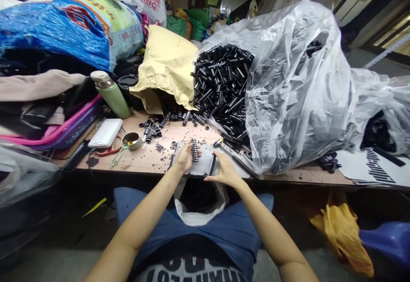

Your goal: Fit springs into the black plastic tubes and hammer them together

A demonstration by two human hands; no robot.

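Note:
My left hand [185, 157] grips a short ribbed black stack of small parts [194, 149], held upright over a pale plate [201, 167] at the table's near edge. My right hand [226, 170] pinches a slim black tube [212, 164] just right of that stack. Both hands rest close together on the plate. Behind them, loose small black rings [160, 147] and more ribbed stacks [179, 117] lie scattered on the wooden table [147, 158]. A white plastic bag [200, 205] with dark contents hangs open in my lap.
A big clear plastic bag [297, 85] spilling black tubes [224, 81] fills the right. A yellow sack [166, 64] lies behind. At left are a green flask [112, 94], white power bank [105, 132], small metal cup [132, 141], and a blue woven sack [64, 26].

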